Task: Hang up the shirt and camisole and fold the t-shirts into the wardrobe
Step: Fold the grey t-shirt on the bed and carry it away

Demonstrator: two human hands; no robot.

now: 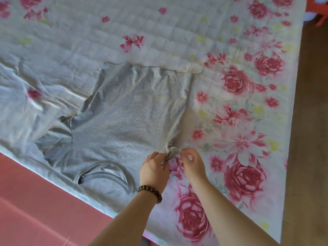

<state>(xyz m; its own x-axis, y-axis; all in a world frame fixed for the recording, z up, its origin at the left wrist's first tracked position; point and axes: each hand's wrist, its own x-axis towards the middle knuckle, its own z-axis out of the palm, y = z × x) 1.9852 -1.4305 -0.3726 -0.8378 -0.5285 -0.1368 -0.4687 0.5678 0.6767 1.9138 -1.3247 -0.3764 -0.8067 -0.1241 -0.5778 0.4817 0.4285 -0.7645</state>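
At mid-frame on the bed (159,32), a t-shirt (127,118) lies flat and unfolded (folding barely begun, wardrobe unseen); the left hand (154,168) pinches its bunched sleeve (171,151), and the right hand (192,162) is just beside, its grip unclear.

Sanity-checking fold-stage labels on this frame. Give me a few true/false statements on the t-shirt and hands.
1. The grey t-shirt lies spread on the floral bedsheet. True.
2. Its collar points away from the person. False: the collar is at the near edge, toward the person.
3. The left hand pinches a bunch of fabric at the shirt's side. True.
4. The bead bracelet is on the right wrist. False: it is on the left wrist.
5. The right hand lies flat on the shirt's middle. False: it is beside the bunch, over the bedsheet, fingers curled.
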